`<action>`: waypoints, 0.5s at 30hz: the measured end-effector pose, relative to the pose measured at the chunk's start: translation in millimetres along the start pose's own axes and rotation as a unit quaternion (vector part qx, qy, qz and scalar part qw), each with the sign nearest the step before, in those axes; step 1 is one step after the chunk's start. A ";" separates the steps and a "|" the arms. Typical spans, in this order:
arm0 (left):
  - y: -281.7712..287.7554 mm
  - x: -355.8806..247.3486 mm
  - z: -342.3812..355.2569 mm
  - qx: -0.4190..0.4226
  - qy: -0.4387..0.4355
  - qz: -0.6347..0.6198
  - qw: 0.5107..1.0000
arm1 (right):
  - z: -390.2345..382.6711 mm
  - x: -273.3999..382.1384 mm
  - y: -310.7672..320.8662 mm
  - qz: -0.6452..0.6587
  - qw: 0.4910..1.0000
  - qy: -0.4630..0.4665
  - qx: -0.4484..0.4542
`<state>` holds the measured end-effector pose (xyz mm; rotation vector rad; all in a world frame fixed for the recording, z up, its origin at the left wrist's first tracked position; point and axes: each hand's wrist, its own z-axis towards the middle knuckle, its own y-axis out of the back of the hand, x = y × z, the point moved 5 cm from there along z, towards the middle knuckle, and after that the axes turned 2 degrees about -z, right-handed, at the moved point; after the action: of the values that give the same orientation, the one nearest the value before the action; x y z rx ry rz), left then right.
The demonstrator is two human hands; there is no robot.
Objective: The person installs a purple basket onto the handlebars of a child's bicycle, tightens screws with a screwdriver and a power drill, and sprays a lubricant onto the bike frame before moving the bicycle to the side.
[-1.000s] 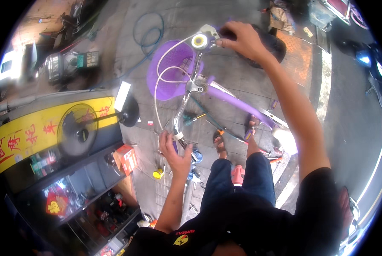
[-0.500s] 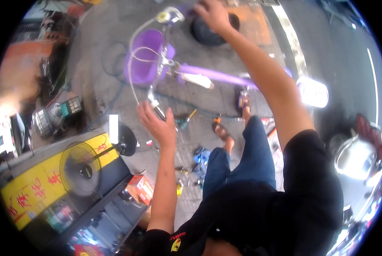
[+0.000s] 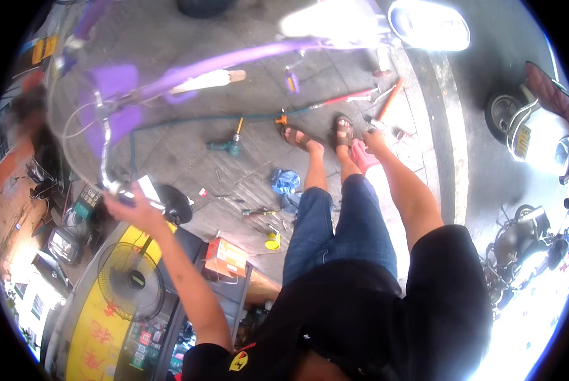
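The left hand (image 3: 137,211), the nearer, grasps the handlebar's (image 3: 106,143) near end — the purple bicycle (image 3: 233,61) is ahead, long axis running toward the pavement's (image 3: 233,174) right edge. The right hand (image 3: 374,141), beside something pink (image 3: 361,157) — grip unclear.

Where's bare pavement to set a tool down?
Bare pavement shows between the chrome handlebar and the teal tool, below the hose; another patch lies above the hose, left of the pedal. Crowded: from the blue bundle down to the yellow item, small tools between.
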<state>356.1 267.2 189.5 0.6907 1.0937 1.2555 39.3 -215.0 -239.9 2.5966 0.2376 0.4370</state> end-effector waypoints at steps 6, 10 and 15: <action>7.3 -31.9 4.0 0.007 0.035 -0.054 0.998 | 12.0 -57.4 -15.5 -0.016 0.996 0.083 0.028; 8.0 -41.4 2.9 0.021 0.050 -0.070 0.996 | 25.6 -47.5 -35.6 -0.069 0.990 0.075 0.097; 5.4 -32.3 5.7 0.026 0.029 -0.115 0.993 | 27.5 -6.0 -49.0 -0.075 0.987 0.109 0.089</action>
<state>360.8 238.0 204.9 0.5532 1.2214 1.0581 39.0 -186.2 -288.5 2.6766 0.5661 0.6733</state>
